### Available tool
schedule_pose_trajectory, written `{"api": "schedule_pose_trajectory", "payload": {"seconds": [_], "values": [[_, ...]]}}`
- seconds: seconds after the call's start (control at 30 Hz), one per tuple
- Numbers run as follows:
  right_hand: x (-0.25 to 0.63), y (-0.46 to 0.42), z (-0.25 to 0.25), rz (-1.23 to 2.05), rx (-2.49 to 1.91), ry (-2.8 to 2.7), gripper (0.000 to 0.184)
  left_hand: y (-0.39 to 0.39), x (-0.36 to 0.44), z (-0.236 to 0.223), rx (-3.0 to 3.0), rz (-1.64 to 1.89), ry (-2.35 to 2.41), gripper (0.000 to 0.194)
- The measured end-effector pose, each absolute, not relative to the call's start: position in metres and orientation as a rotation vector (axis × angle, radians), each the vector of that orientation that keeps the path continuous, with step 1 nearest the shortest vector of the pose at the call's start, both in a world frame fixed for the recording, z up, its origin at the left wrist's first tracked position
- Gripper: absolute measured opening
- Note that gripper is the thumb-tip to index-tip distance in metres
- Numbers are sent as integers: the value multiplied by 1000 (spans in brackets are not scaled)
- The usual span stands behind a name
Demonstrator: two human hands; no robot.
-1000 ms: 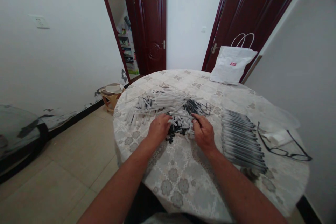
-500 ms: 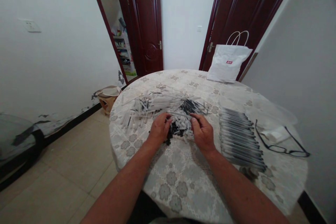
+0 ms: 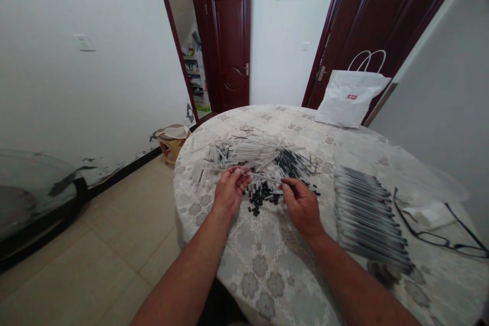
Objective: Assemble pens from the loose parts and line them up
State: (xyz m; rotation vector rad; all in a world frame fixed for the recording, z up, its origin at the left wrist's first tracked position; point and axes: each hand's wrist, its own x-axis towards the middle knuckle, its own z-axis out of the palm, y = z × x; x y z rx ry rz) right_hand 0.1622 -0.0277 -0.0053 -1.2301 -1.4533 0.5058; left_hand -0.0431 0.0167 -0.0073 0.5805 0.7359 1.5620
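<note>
A slim, translucent pen [image 3: 264, 178] is held level between my two hands above the table. My left hand [image 3: 229, 191] pinches its left end, with the lower fingers loosely curled. The right end sits between the thumb and fingers of my right hand [image 3: 302, 208]. Just under the pen lie small black caps [image 3: 259, 197] and short pale pieces. Beyond the hands spreads a heap of whitish pen barrels [image 3: 250, 151], with thin dark refills [image 3: 292, 163] on its right side. Fine detail at the fingertips is too small to make out.
Right of my right hand lies a neat row of pens [image 3: 369, 214]. Black-framed glasses [image 3: 433, 238] and a white tissue packet [image 3: 431, 215] are farther right. A white paper bag [image 3: 349, 99] stands at the back of the round, cloth-covered table [image 3: 263, 270].
The view has swung left, so everything sits farther right. My left hand has turned, its fingers opening out somewhat, and the pen remains between both hands. More black caps show beneath.
</note>
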Motion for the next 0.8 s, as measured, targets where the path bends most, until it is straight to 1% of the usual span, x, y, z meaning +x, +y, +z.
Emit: {"api": "schedule_pose_trajectory", "payload": {"seconds": [0.27,0.47,0.6,0.7,0.8], "values": [[160,-26,-11,440,-1236,-1544,27,15,-41,-7,636,1527,751,26],[161,-27,-9,164,-1100,-1805,21,14,-40,-7,626,1507,773,27],[159,-28,-8,30,-1012,-1921,21,14,-41,-5,576,1545,782,27],[156,-31,-7,57,-1023,-1898,22,14,-41,-5,575,1558,790,28],[151,-34,-5,258,-1137,-1786,22,15,-39,-7,591,1569,789,28]]}}
